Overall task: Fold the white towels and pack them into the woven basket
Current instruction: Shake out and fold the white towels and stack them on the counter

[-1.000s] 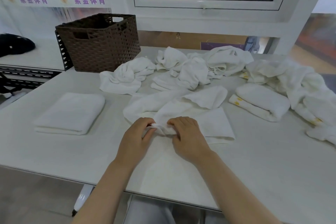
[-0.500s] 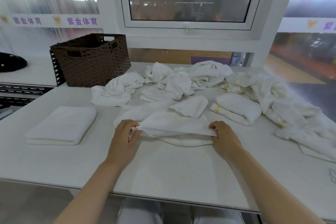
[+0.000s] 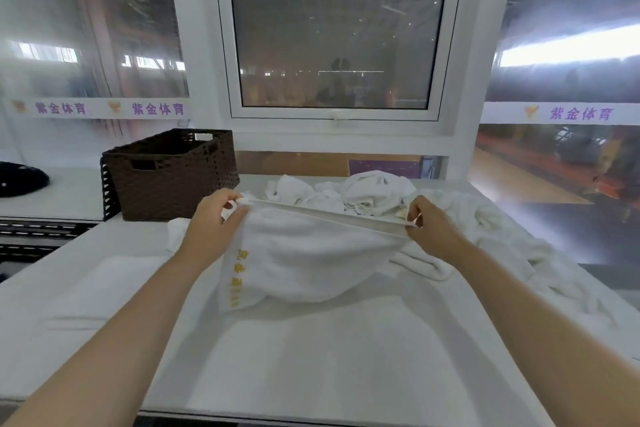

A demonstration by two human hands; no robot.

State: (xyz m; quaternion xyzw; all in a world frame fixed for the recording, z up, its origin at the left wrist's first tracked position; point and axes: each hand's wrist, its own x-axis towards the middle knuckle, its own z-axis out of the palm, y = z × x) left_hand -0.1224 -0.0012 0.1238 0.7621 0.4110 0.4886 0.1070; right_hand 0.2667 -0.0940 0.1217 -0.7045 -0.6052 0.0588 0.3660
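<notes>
Step in hand: we judge this to be the spreading stage of one fold. We have a white towel lifted off the surface and stretched by its top edge.
Left grip: left hand pinches the towel's left top corner, thumb and fingers closed on the hem.
Right grip: right hand pinches the right top corner likewise; the edge between runs taut.
Towel: hangs in a slack belly below the edge, its lower part resting on the surface; yellow embroidery down its left side.
Basket: woven basket stands at far left, well apart from our hands; its inside appears empty, though the view is shallow.
Unfolded stock: pile of towels behind and to the right.
Finished: one folded towel at left, motion-blurred.
Next move calls for: laying the towel flat and square, then bringing the edges together evenly.
</notes>
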